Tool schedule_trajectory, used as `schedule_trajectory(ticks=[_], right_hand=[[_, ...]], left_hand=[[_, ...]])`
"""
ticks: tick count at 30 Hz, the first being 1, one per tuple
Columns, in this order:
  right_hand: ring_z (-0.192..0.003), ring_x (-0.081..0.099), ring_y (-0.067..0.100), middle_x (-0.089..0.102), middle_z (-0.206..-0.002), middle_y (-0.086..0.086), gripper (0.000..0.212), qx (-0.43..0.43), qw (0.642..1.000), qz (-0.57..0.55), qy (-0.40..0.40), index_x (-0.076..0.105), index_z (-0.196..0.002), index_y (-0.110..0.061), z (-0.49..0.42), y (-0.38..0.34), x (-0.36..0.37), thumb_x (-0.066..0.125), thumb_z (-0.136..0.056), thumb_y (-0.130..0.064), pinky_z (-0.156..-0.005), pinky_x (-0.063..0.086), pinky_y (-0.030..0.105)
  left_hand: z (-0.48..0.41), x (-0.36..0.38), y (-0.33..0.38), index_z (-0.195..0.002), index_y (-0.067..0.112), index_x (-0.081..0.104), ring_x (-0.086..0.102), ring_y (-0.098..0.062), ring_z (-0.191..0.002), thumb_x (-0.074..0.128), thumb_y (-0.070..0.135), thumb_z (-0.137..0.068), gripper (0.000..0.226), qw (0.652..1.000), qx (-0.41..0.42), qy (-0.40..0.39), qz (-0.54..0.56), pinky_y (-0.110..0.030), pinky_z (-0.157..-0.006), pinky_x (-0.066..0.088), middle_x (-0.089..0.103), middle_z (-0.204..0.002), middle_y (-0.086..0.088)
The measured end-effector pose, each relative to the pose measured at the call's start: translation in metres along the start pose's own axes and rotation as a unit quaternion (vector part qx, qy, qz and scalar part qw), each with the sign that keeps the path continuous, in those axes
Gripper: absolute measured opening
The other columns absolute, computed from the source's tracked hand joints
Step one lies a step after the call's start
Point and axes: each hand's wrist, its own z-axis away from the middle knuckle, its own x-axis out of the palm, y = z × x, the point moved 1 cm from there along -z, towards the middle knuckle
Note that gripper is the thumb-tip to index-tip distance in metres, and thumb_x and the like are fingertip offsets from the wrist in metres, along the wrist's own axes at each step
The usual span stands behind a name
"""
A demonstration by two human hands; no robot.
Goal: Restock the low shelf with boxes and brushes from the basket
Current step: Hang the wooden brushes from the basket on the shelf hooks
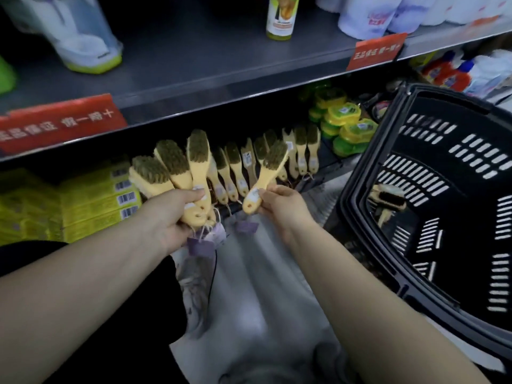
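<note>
Brush (267,173), pinched in right hand (282,207), bristle head pointing up-right

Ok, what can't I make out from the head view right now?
Head view: how many brushes the left hand grips; fingers cover the handles, three heads show.
Basket: cut off by the right edge, interior dark; one dark brush shows.
Sticker on the brush in the right hand: print too small.
Yellow boxes: blurred, back rows hidden under the upper shelf.
</note>
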Motion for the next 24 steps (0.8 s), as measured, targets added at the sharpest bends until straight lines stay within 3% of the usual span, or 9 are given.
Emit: schedule_trajectory(ticks=[4, 6, 8, 12, 16, 18, 20, 22, 24], right_hand=[[-0.096, 0.064, 0.032, 0.066, -0.109, 0.02, 0.026, -0.014, 0.993, 0.107, 0.047, 0.06, -0.118, -0.004, -0.042, 0.008, 0.017, 0.055, -0.092, -0.007, -0.09, 0.052, 0.046], [-0.089, 0.065, 0.031, 0.068, -0.103, 0.018, 0.03, -0.021, 0.987, 0.152, 0.04, 0.059, -0.122, -0.008, -0.062, 0.009, 0.029, 0.054, -0.092, -0.008, -0.087, 0.053, 0.048], [-0.08, 0.061, 0.024, 0.067, -0.095, 0.01, 0.029, -0.033, 0.978, 0.205, 0.022, 0.058, -0.122, -0.01, -0.081, 0.012, 0.042, 0.053, -0.093, -0.008, -0.08, 0.055, 0.039], [-0.11, 0.059, 0.024, 0.063, -0.119, 0.011, 0.028, -0.045, 0.967, 0.251, 0.007, 0.06, -0.12, -0.004, -0.114, 0.025, 0.066, 0.053, -0.093, -0.006, -0.095, 0.047, 0.029], [-0.111, 0.059, 0.022, 0.065, -0.118, 0.01, 0.027, -0.06, 0.953, 0.298, -0.003, 0.063, -0.118, -0.007, -0.13, 0.035, 0.076, 0.055, -0.092, -0.01, -0.078, 0.04, 0.013], [-0.096, 0.063, 0.019, 0.066, -0.114, 0.014, 0.026, -0.057, 0.96, 0.275, 0.0, 0.063, -0.117, -0.003, -0.134, 0.041, 0.076, 0.055, -0.092, -0.004, -0.079, 0.043, 0.013], [-0.077, 0.061, 0.01, 0.066, -0.112, 0.017, 0.026, -0.051, 0.962, 0.269, -0.002, 0.062, -0.116, 0.0, -0.134, 0.044, 0.076, 0.053, -0.092, 0.0, -0.063, 0.045, 0.004], [-0.084, 0.061, 0.015, 0.065, -0.115, 0.018, 0.026, -0.057, 0.956, 0.288, -0.009, 0.062, -0.117, 0.001, -0.137, 0.047, 0.074, 0.053, -0.092, 0.0, -0.055, 0.038, -0.002], [-0.097, 0.059, 0.019, 0.063, -0.117, 0.017, 0.026, -0.071, 0.961, 0.269, 0.006, 0.061, -0.118, 0.001, -0.132, 0.044, 0.073, 0.05, -0.094, -0.002, -0.059, 0.036, -0.003]], left_hand=[[-0.023, -0.002, 0.018, -0.117, 0.008, 0.057, 0.061, -0.02, -0.076, 0.062, 0.003, -0.086, 0.032, 0.998, 0.046, 0.036, 0.017, -0.034, -0.051, 0.052, 0.063, -0.101, -0.009], [-0.032, -0.004, 0.019, -0.117, 0.008, 0.057, 0.061, -0.019, -0.075, 0.063, 0.003, -0.085, 0.032, 0.997, 0.05, 0.051, 0.025, -0.034, -0.05, 0.053, 0.063, -0.101, -0.008], [-0.04, -0.007, 0.016, -0.11, 0.009, 0.058, 0.061, -0.018, -0.074, 0.064, 0.003, -0.085, 0.026, 0.997, 0.041, 0.055, 0.037, -0.033, -0.05, 0.052, 0.064, -0.095, -0.006], [-0.052, -0.011, 0.011, -0.093, 0.01, 0.059, 0.061, -0.02, -0.073, 0.067, 0.004, -0.082, 0.015, 0.996, 0.039, 0.075, 0.029, -0.036, -0.058, 0.052, 0.064, -0.09, -0.007], [-0.061, -0.006, 0.002, -0.091, 0.009, 0.06, 0.061, -0.022, -0.066, 0.07, 0.005, -0.08, 0.015, 0.995, 0.033, 0.09, 0.014, -0.039, -0.065, 0.053, 0.065, -0.086, -0.008], [-0.065, -0.003, -0.003, -0.09, 0.01, 0.061, 0.061, -0.022, -0.067, 0.071, 0.006, -0.079, 0.015, 0.996, 0.035, 0.085, 0.003, -0.038, -0.067, 0.053, 0.066, -0.084, -0.006], [-0.067, -0.001, -0.005, -0.086, 0.012, 0.061, 0.062, -0.021, -0.065, 0.071, 0.006, -0.079, 0.014, 0.996, 0.04, 0.076, 0.0, -0.035, -0.06, 0.053, 0.067, -0.083, -0.006], [-0.069, 0.001, -0.004, -0.087, 0.011, 0.062, 0.062, -0.023, -0.066, 0.072, 0.006, -0.078, 0.014, 0.996, 0.04, 0.074, 0.004, -0.037, -0.064, 0.054, 0.067, -0.085, -0.007], [-0.07, 0.003, -0.002, -0.088, 0.012, 0.062, 0.063, -0.024, -0.07, 0.072, 0.007, -0.079, 0.015, 0.996, 0.039, 0.077, 0.008, -0.039, -0.07, 0.054, 0.068, -0.089, -0.008]])
